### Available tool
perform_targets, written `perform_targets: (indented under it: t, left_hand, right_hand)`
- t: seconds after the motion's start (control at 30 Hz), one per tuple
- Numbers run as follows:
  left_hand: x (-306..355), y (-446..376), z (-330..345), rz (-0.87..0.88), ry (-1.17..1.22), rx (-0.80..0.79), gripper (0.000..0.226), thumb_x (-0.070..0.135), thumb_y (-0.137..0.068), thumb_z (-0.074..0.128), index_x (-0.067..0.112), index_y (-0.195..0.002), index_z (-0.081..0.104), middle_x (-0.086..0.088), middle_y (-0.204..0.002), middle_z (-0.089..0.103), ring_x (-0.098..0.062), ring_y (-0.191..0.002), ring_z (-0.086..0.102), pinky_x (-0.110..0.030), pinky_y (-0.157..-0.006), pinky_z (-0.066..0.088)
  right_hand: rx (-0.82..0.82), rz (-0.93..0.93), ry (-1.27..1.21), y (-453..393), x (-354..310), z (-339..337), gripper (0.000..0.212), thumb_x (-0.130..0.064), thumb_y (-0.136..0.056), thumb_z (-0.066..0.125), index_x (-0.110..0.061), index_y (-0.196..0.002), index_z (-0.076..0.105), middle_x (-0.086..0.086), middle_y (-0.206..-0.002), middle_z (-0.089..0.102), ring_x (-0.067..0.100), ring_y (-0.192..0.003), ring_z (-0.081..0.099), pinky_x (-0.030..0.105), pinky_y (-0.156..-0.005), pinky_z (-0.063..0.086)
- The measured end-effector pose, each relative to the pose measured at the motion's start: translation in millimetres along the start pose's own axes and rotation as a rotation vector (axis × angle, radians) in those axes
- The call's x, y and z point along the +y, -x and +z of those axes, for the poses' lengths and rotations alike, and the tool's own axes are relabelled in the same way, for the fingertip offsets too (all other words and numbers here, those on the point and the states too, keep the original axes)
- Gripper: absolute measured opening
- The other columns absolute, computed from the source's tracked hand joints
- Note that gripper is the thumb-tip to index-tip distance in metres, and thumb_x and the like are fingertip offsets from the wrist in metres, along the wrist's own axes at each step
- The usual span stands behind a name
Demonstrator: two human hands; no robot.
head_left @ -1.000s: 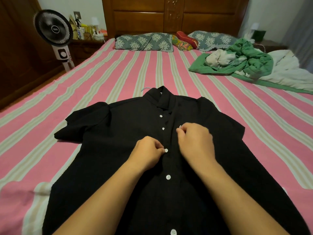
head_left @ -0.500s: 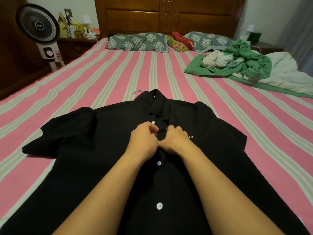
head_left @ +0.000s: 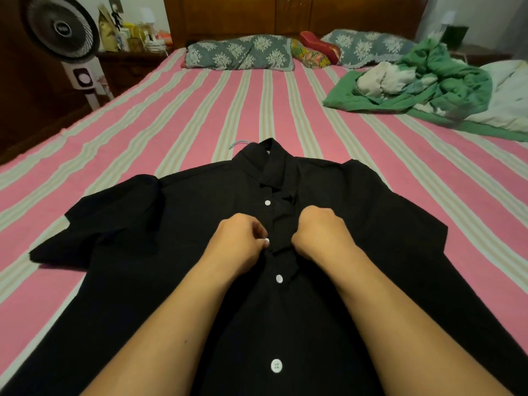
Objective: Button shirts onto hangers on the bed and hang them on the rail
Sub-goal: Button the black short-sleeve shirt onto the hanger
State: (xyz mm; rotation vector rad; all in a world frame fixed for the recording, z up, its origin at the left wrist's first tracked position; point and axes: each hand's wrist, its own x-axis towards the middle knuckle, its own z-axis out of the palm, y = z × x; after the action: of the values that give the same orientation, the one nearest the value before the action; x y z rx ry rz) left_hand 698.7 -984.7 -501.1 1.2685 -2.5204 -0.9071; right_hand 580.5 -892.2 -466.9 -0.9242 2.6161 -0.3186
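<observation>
A black short-sleeved shirt [head_left: 177, 224] lies face up on the pink striped bed [head_left: 200, 115], collar away from me. A light blue hanger hook [head_left: 238, 143] pokes out at the collar; the rest of the hanger is hidden inside. White buttons run down the front. My left hand [head_left: 238, 242] pinches a white button [head_left: 266, 240] at the chest. My right hand [head_left: 320, 232] grips the other placket edge beside it, fingers curled into the cloth. The top button [head_left: 267, 202] above my hands sits unfastened.
A heap of green and white clothes [head_left: 414, 81] lies at the far right of the bed. Pillows [head_left: 240, 52] line the wooden headboard. A standing fan [head_left: 61, 30] and a cluttered bedside table [head_left: 128, 41] are at the far left.
Both hands moved up the shirt front from a lower button to the chest button. My right hand now grips the placket with a tighter fist.
</observation>
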Motion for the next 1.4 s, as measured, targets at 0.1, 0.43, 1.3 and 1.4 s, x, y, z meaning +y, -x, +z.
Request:
perform_targets:
  t: [0.1, 0.43, 1.3, 1.4]
  left_hand:
    - [3.5, 1.9, 1.1, -0.013, -0.018, 0.013, 0.01, 0.026, -0.09, 0.075, 0.028, -0.083, 0.069, 0.007, -0.088, 0.068, -0.01, -0.084, 0.064, -0.028, -0.072, 0.051]
    - [12.8, 5.0, -5.2, -0.085, 0.49, 0.108, 0.013, 0.013, -0.091, 0.072, 0.016, -0.078, 0.07, -0.001, -0.071, 0.071, -0.016, -0.061, 0.069, -0.033, -0.065, 0.061]
    - [16.2, 6.0, -10.7, -0.228, 0.807, -0.054, 0.014, 0.0, -0.092, 0.066, 0.008, -0.081, 0.069, -0.01, -0.076, 0.069, -0.018, -0.066, 0.065, -0.042, -0.078, 0.061]
    - [15.4, 6.6, -12.7, -0.223, 0.813, -0.067, 0.013, 0.001, -0.092, 0.067, 0.009, -0.081, 0.07, -0.01, -0.078, 0.07, -0.017, -0.068, 0.065, -0.039, -0.076, 0.061]
  right_hand:
    - [-0.002, 0.139, -0.333, -12.8, 16.6, -7.6, 0.011, -0.011, -0.084, 0.061, -0.009, -0.075, 0.055, 0.011, -0.077, 0.06, 0.028, -0.067, 0.059, 0.029, -0.058, 0.046]
    - [-0.332, 0.223, -1.345, -13.4, 23.0, -8.4, 0.014, -0.02, -0.093, 0.063, -0.012, -0.081, 0.065, 0.004, -0.066, 0.071, 0.023, -0.079, 0.068, 0.035, -0.08, 0.057]
    - [-0.378, 0.131, -1.398, 4.0, 13.8, -4.9, 0.027, 0.005, -0.101, 0.044, -0.002, -0.087, 0.066, 0.01, -0.082, 0.074, 0.018, -0.075, 0.072, 0.036, -0.077, 0.062]
    - [-0.397, 0.127, -1.371, 8.2, 13.2, -6.1, 0.025, 0.004, -0.101, 0.045, -0.004, -0.089, 0.066, 0.009, -0.083, 0.077, 0.022, -0.08, 0.075, 0.043, -0.087, 0.058]
